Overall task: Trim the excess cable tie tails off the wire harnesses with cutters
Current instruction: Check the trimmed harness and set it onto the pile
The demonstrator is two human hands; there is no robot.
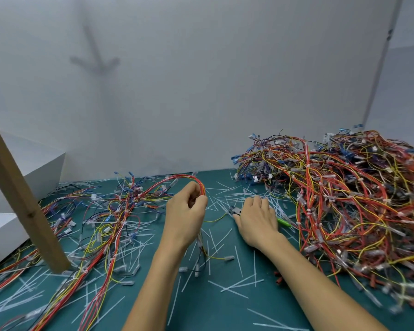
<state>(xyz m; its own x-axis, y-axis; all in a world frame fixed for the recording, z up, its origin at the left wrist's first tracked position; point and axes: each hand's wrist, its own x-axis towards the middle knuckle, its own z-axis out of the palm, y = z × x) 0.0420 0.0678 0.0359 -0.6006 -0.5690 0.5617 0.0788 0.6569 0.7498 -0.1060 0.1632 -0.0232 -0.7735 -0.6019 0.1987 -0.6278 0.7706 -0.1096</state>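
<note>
Left hand (185, 213): raised above mid-worktop (213, 306), fingers (195, 189) curled tight round a red-and-yellow wire harness (177, 181). The harness arcs up and over the fist from the left; its other end hangs below the wrist to the green surface.

Right hand (256, 220): palm down on the cutters (232, 211), just right of the left hand. The metal head shows beside the thumb and a green handle (283, 222) pokes out on the far side. I cannot tell whether the fingers grip the tool or only lie over it.

Cut tie tails (234, 286) lie scattered across the worktop. There is a large harness heap (344, 199) at the right and looser harnesses (110, 211) spread at the left. A wooden post (17, 192) leans at far left, before a white box (0, 230).
</note>
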